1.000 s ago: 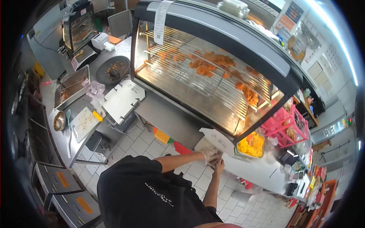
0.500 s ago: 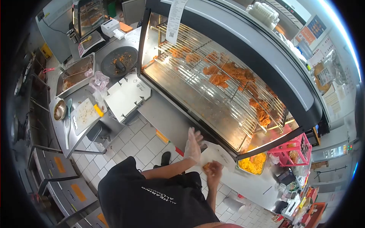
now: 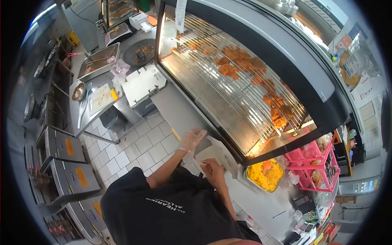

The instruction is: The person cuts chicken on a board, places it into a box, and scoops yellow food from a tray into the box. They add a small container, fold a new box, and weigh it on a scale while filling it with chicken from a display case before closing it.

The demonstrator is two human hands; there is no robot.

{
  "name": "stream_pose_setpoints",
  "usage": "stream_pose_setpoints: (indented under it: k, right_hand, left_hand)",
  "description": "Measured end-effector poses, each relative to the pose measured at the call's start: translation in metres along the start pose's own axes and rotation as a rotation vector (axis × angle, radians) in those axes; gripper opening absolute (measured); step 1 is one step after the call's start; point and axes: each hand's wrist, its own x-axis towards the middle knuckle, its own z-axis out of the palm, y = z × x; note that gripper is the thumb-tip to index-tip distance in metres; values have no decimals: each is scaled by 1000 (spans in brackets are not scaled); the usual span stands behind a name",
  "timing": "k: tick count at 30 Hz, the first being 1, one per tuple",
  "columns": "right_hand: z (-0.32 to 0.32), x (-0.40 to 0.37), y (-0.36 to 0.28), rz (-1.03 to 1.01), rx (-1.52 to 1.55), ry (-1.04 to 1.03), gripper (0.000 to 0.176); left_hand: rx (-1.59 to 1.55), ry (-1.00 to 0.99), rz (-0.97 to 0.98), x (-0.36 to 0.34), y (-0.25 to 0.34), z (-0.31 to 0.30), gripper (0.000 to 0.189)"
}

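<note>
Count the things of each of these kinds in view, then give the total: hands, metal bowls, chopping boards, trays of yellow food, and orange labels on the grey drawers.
Hands: 2 (left hand, right hand)
Metal bowl: 1
Chopping board: 1
Tray of yellow food: 1
Orange labels: 3
Total: 8

White lettering is printed on a black shirt (image 3: 139,220), below the left hand (image 3: 192,141) and right hand (image 3: 213,169): "HEARING" and "ALL" can be read. Print on the paper strip (image 3: 180,16) cannot be read.
</note>
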Motion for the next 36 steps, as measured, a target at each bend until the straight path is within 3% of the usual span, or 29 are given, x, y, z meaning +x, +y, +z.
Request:
stream_pose_setpoints:
  k: [1, 3, 4, 6, 7, 9, 11, 13, 18, 20, 24, 25, 27, 28, 30, 32, 33, 35, 36]
  right_hand:
    - [-13, -12, 21, -27, 3, 66, 6]
    - [-48, -39, 55, -35, -63, 223, 4]
    - [-72, -55, 69, -1, -143, 315, 3]
    - [-118, -91, 106, 255, -252, 483, 4]
    - [-145, -110, 127, 276, -377, 552, 5]
    - [-189, -140, 147, 276, -320, 805, 24]
    - [-227, -164, 156, 486, -252, 947, 28]
    - [-250, -193, 184, 547, -557, 883, 26]
    - [-257, -192, 200, 519, -457, 695, 26]
    - [-257, -166, 212, 488, -503, 623, 30]
    - [-249, -102, 215, 705, -693, 416, 40]
    - [-245, -93, 223, 668, -785, 382, 39]
    - [-245, -87, 240, 615, -888, 338, 38]
    - [-249, -92, 252, 576, -896, 374, 34]
    - [-265, -102, 248, 586, -878, 446, 25]
    - [-289, -112, 219, 619, -867, 464, 22]
    - [-301, -117, 209, 633, -979, 432, 20]
    - [-309, -117, 205, 646, -1099, 399, 19]
    - [-312, -114, 209, 639, -1212, 272, 18]
  left_hand:
    - [4, 2, -11, -5, -8, 6, 65]
    - [462, -9, -66, -22, -35, 26, 60]
    - [413, -15, 1, -28, -53, 41, 60]
    - [465, -64, 116, -34, -85, 70, 57]
    - [567, -100, 179, -36, -101, 82, 53]
    - [392, 171, 286, -26, -175, 114, 50]
    - [285, 41, -133, -43, -79, 110, 51]
    - [332, 22, -77, -50, -59, 121, 52]
    - [440, 98, -9, -65, -42, 137, 51]
    - [454, 370, 116, -74, -20, 142, 43]
    - [415, 533, 301, -73, -24, 148, 31]
    - [134, 411, 395, -76, -19, 158, 28]
    - [-22, 146, 559, -81, -4, 181, 23]
    - [106, 4, 630, -85, 24, 189, 22]
    - [203, -357, 553, -103, 129, 196, 23]
    - [243, -750, 584, -97, 166, 212, 34]
    - [226, -736, 575, -94, 166, 232, 34]
    - [513, -693, 829, -90, 147, 275, 46]
    - [504, -692, 832, -94, 138, 286, 46]
